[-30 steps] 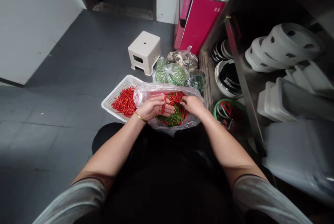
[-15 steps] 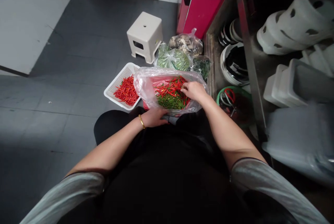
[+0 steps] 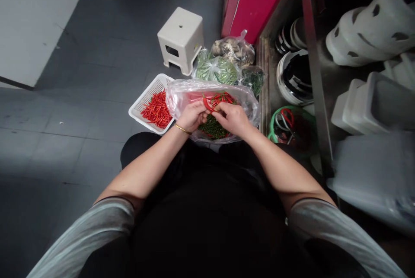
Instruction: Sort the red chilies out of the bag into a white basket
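Chili [image 3: 207,103] is over the bag [image 3: 177,92], grip closed on it: left hand [image 3: 192,116] and right hand [image 3: 235,119] both pinching. Probably light, smooth, slightly slippery, bruises or snaps easily; pinch softly near the stem end.

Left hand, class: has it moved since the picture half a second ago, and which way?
Yes. Judged against the white plastic stool, the left hand has moved up the picture, toward the stool, from beside the near edge of the plastic bag.
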`<state>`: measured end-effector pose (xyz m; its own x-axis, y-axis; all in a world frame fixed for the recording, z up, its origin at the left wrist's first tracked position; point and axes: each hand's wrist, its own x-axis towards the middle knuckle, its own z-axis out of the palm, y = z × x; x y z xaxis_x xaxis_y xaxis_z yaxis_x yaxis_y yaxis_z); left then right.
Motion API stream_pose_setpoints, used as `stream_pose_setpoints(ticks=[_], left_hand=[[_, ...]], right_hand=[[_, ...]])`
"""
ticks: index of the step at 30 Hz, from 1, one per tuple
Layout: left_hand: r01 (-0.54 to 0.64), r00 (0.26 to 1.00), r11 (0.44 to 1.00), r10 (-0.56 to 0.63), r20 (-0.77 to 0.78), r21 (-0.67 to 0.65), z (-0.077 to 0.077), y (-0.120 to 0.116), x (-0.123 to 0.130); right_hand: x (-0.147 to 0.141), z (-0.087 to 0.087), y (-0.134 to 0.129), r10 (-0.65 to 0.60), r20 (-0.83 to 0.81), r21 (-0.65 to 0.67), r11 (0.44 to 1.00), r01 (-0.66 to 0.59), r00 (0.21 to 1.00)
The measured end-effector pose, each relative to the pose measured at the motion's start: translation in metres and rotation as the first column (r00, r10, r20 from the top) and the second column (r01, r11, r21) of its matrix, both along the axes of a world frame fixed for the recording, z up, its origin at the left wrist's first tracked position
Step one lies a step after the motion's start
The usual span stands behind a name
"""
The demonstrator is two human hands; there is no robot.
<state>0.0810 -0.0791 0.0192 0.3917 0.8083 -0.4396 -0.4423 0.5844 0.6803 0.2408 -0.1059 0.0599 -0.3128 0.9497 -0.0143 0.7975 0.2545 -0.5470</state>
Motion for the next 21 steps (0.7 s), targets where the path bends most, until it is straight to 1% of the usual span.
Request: stream_pose_setpoints(ticks=[3,5,7,9,10,11,12,14,15,16,17,18,19,21], left_hand=[[0.05,0.997,0.999,-0.051,0.061,0.012,0.002,0.004,-0.002],[0.069,0.996,0.998,-0.069,0.064,0.007,0.001,0.006,-0.004],[0.077,0.996,0.997,-0.078,0.041,0.011,-0.002,0.01,-0.006],[0.081,0.996,0.997,-0.082,0.021,0.014,-0.004,0.014,-0.01],[0.092,0.996,0.996,-0.092,0.018,0.011,-0.005,0.016,-0.012],[0.107,0.994,0.994,-0.107,0.018,0.005,-0.005,0.018,-0.015],[0.125,0.992,0.992,-0.125,0.017,-0.003,-0.005,0.019,-0.018],[0.16,0.987,0.987,-0.16,-0.008,-0.015,-0.006,0.021,-0.023],[0.177,0.983,0.984,-0.177,-0.041,-0.011,-0.006,0.022,-0.025],[0.199,0.976,0.98,-0.198,-0.087,0.003,-0.006,0.022,-0.026],[0.229,0.964,0.973,-0.223,-0.142,0.029,-0.006,0.022,-0.025],[0.27,0.947,0.96,-0.252,-0.198,0.071,-0.006,0.021,-0.025],[0.318,0.926,0.939,-0.279,-0.254,0.128,-0.006,0.02,-0.023],[0.405,0.885,0.877,-0.307,-0.35,0.257,-0.002,0.017,-0.02]], right_hand=[[0.002,-0.01,0.005,-0.093,-0.09,-0.105,0.991,0.083,0.992],[0.001,-0.013,0.006,-0.131,-0.14,-0.166,0.98,0.108,0.981],[0.001,-0.015,0.007,-0.107,-0.198,-0.205,0.977,0.066,0.974],[0.006,-0.017,0.009,-0.039,-0.26,-0.266,0.963,-0.032,0.965],[0.01,-0.019,0.011,-0.031,-0.291,-0.309,0.949,-0.063,0.956],[0.016,-0.02,0.015,-0.059,-0.319,-0.355,0.933,-0.062,0.946],[0.022,-0.022,0.02,-0.126,-0.338,-0.398,0.917,-0.02,0.933],[0.032,-0.025,0.03,-0.32,-0.358,-0.456,0.88,0.135,0.877],[0.035,-0.026,0.034,-0.391,-0.368,-0.475,0.859,0.191,0.844],[0.034,-0.026,0.038,-0.426,-0.376,-0.488,0.846,0.216,0.822],[0.032,-0.026,0.04,-0.424,-0.382,-0.489,0.847,0.21,0.821],[0.027,-0.025,0.04,-0.386,-0.38,-0.472,0.862,0.183,0.84],[0.02,-0.025,0.04,-0.322,-0.372,-0.439,0.888,0.141,0.87],[0.007,-0.024,0.037,-0.177,-0.348,-0.358,0.933,0.044,0.92]])
